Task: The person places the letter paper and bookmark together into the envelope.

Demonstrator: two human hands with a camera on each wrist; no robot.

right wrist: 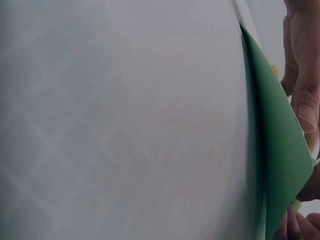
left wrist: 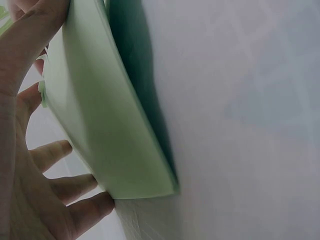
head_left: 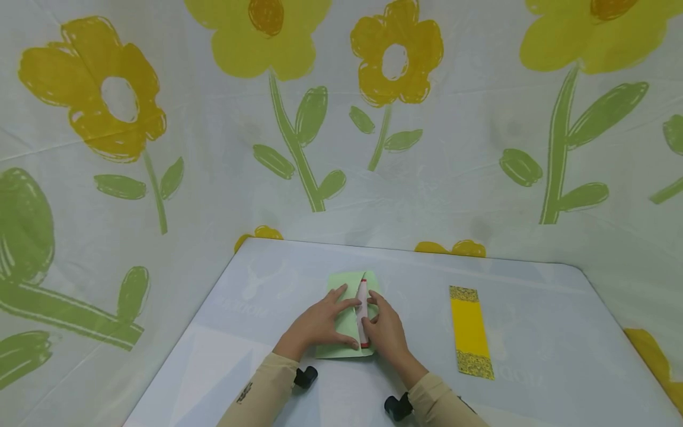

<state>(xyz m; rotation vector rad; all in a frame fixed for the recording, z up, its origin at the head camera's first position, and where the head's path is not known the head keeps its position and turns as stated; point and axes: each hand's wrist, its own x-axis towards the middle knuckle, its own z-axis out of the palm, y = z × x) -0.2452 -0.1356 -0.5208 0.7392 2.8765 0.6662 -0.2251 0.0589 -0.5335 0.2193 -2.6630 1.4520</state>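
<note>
A light green paper envelope (head_left: 347, 323) lies on the table in front of me, its pointed flap (right wrist: 287, 150) raised on the right side. From its opening shows a white card with red ends (head_left: 361, 308), partly hidden inside. My left hand (head_left: 322, 320) rests on the envelope with fingers spread, index fingertip and thumb by the opening's edge. In the left wrist view, straight fingers (left wrist: 75, 187) touch the envelope's edge. At the card's right edge my right hand (head_left: 386, 329) holds on, thumb and fingers curved; the flap partly hides that hand in the right wrist view.
A yellow strip with dark patterned ends (head_left: 469, 332) lies to the right of the envelope. The white table (head_left: 555, 332) carries faint printed shapes. Behind and beside it hangs a flower-printed cloth (head_left: 453, 196).
</note>
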